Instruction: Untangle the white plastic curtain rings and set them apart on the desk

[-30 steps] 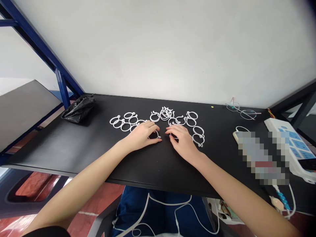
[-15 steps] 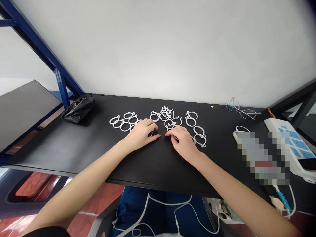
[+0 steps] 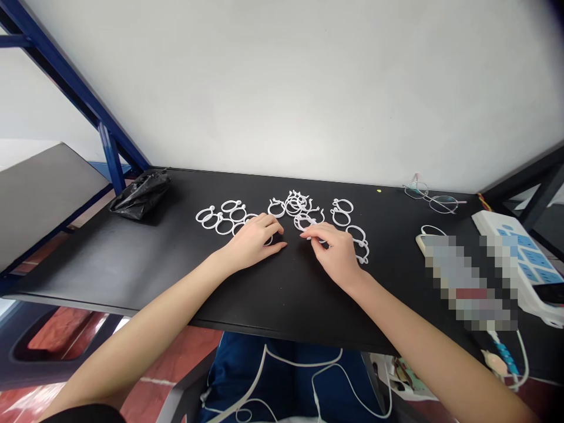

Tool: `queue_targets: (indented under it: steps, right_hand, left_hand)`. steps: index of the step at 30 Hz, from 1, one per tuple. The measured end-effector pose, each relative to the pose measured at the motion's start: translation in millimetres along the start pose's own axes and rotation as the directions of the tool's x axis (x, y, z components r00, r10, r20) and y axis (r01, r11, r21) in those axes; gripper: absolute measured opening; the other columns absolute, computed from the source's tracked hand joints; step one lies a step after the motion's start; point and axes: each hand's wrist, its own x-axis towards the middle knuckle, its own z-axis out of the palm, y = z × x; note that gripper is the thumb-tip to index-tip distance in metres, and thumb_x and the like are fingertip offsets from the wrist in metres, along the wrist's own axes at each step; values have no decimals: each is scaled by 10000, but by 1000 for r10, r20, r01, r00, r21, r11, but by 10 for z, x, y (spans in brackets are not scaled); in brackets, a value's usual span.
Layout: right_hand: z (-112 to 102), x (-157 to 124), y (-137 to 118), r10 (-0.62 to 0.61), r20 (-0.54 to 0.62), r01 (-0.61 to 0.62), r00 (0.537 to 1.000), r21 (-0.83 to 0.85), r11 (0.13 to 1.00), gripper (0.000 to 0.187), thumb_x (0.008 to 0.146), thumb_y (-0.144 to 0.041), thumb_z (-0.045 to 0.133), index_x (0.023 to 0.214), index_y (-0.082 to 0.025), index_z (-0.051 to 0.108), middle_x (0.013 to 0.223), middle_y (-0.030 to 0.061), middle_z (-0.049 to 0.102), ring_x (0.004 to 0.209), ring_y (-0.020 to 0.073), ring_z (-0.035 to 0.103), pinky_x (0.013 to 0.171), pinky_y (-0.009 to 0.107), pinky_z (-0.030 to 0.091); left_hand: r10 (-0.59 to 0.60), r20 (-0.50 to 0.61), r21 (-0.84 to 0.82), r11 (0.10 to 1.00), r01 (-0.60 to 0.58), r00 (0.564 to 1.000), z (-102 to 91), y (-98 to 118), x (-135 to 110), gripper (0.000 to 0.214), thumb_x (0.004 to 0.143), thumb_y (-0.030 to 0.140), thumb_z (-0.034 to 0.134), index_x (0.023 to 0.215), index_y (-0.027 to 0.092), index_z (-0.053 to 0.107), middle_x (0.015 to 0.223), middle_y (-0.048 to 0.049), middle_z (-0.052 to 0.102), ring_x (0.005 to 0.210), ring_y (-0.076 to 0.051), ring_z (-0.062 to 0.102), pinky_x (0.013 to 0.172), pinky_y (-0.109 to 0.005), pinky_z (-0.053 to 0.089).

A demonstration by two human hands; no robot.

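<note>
- Where they lie scattered on the worktop (image 3: 282, 294), beyond and partly beneath the left hand (image 3: 255, 239) and right hand (image 3: 333, 249), the white rings (image 3: 296, 205) appear light, stiff and smooth.
- Left: loosely curved, thumb apart from fingers.
- Right: fingertips drawn together; whether gripping cannot be told, the hand itself obstructing.
- Pinch the band; small knobs (image 3: 212, 208) may snap.

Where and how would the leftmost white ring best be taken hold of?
Probably by pinching the outer left rim of the leftmost white ring, coming from the left and above: it appears to lie flat on the black tabletop, no other ring crosses that edge, and its right side overlaps the neighbouring ring and carries a small eyelet.
</note>
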Motion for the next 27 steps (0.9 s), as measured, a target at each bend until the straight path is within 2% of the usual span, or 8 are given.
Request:
queue_targets:
  steps: [5,8,10,16,21,27]
  right_hand:
    - [23,-10,-68,-130,-69,137,989,99,986,290,852,2,528,786,-206,720,804,46,747,839,205,723,788,361,600]
    - [45,-23,-106,-194,-35,197,980,187,962,285,854,-5,542,784,-218,718,779,29,740,837,197,722,755,339,613]
    - [60,-36,-119,-228,30,216,973,226,950,286,857,-7,538,776,-222,709,756,17,734,821,189,717,738,325,615]
    - [94,-85,-119,-258,269,176,928,294,939,283,852,16,512,775,-204,673,783,24,728,817,183,689,730,319,587]
    - [99,-92,-123,-222,336,127,915,283,951,291,822,43,490,740,-188,647,750,31,701,800,185,666,721,309,560]
    - [86,-76,-158,-179,390,84,903,248,965,284,799,33,469,743,-195,629,750,28,682,807,193,645,735,320,543]
  left_hand:
    - [31,-83,-15,999,-33,996,-15,44,12,289,915,362,589,1117,157,563,1007,-83,633,902,-220,569,808,-365,473]
    - [72,-136,-39,996,-78,988,-20,64,14,318,930,348,567,1180,154,532,1013,-92,646,896,-217,581,798,-362,473]
    - [101,-153,-62,992,-111,983,-21,66,10,301,939,320,553,1188,152,531,1018,-97,653,893,-210,591,795,-355,471]
    - [147,-163,-103,981,-165,976,-28,54,5,129,956,221,509,1028,156,595,918,-68,669,838,-182,601,767,-327,462]
    - [165,-154,-112,977,-183,974,-32,67,19,116,957,196,491,976,152,596,908,-74,660,837,-183,588,754,-320,474]
    - [172,-139,-130,973,-190,975,-37,83,18,133,969,210,465,974,165,590,989,-87,648,933,-197,594,805,-327,500]
